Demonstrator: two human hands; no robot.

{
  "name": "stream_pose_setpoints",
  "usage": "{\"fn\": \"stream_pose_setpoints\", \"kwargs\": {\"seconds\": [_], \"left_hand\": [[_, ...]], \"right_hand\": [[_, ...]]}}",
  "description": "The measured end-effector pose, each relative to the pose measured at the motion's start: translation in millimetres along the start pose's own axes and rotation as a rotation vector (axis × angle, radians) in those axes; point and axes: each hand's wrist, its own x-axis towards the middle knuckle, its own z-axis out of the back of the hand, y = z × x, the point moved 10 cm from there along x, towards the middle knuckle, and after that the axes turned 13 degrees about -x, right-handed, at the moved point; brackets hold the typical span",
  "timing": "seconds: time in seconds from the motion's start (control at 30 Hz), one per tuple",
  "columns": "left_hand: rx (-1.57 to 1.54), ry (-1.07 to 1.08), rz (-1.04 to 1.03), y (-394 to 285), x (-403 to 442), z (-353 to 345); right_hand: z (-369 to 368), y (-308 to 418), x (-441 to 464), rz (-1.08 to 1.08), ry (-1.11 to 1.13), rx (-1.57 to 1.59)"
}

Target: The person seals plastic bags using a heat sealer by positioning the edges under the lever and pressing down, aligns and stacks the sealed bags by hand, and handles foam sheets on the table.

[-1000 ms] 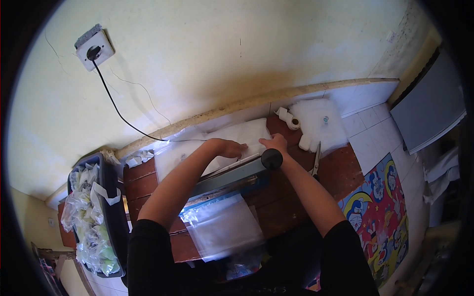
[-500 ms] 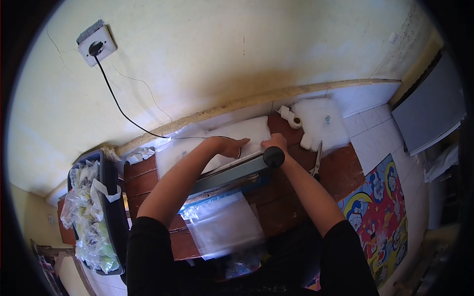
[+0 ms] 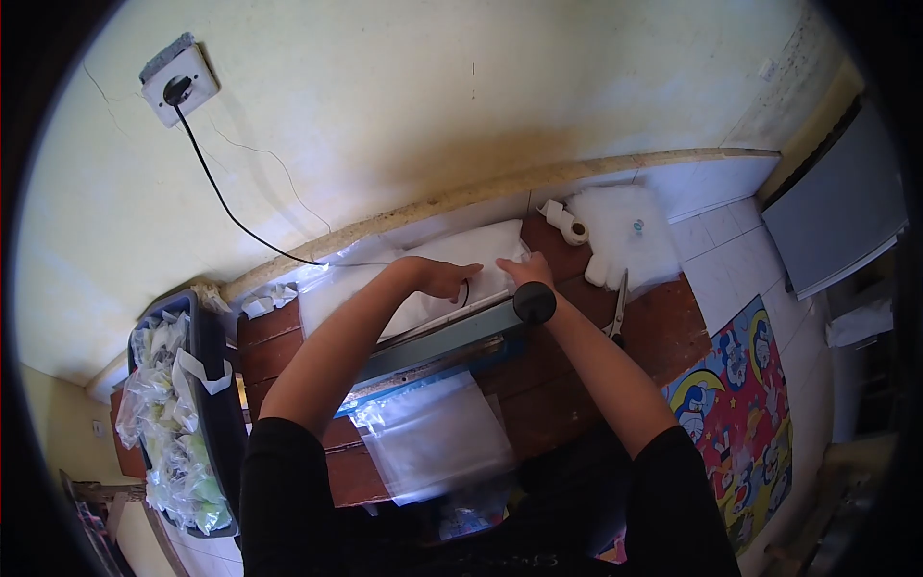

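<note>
A long grey bar device (image 3: 437,343) with a round black knob (image 3: 535,302) at its right end lies across the red-brown wooden table (image 3: 548,413). Behind it is a pile of white plastic sheets (image 3: 481,247). My left hand (image 3: 448,279) is over the pile, index finger stretched to the right and the others lower, near a thin dark curved line. Just behind the knob, my right hand (image 3: 528,270) rests at the pile's right edge, its index finger pointing left. Whether it pinches the plastic is too small to tell. Clear bags (image 3: 437,442) lie in front of the bar.
Scissors (image 3: 619,310), a white roll (image 3: 574,231) and a stack of clear bags (image 3: 625,236) are on the right. A dark bin (image 3: 223,423) of crumpled plastic stands left. A black cord (image 3: 223,205) runs from the wall socket. A colourful mat (image 3: 740,423) covers floor at right.
My left hand's fingers have spread, with the index finger extended. My right hand's index finger has stretched out leftward over the plastic. The bar device looks much the same.
</note>
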Motion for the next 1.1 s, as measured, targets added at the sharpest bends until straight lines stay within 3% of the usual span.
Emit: {"fn": "stream_pose_setpoints", "kwargs": {"seconds": [0.1, 0.17, 0.2, 0.6, 0.8, 1.0, 1.07, 1.1], "left_hand": [[-0.027, -0.016, -0.023, -4.0, -3.3, -0.4], [-0.028, -0.027, -0.05, -5.5, -3.0, -2.3], [-0.026, -0.037, -0.079, -7.7, -3.1, -1.6], [-0.19, -0.175, -0.234, -21.4, -25.3, 14.5], [-0.264, -0.199, -0.194, -13.4, -46.5, 13.4], [-0.241, -0.331, -0.211, -26.2, -72.3, 18.3], [-0.279, -0.422, -0.252, -34.7, -78.5, 23.2], [-0.322, -0.51, -0.292, -39.4, -84.2, 29.0]], "right_hand": [[16.4, 17.4, -12.6, 0.124, -0.06, -0.015], [-5.1, 10.4, -4.8, 0.143, 0.153, -0.048], [-7.3, 7.5, -1.2, 0.146, 0.154, -0.047], [11.0, 20.5, -9.6, 0.209, 0.017, -0.065], [18.3, 8.3, -9.7, 0.184, -0.04, -0.106], [78.5, 28.4, -8.4, 0.239, -0.243, 0.026], [77.0, 12.1, 11.1, 0.218, -0.191, 0.557], [79.7, 9.8, 11.1, 0.22, -0.193, 0.558]]}}
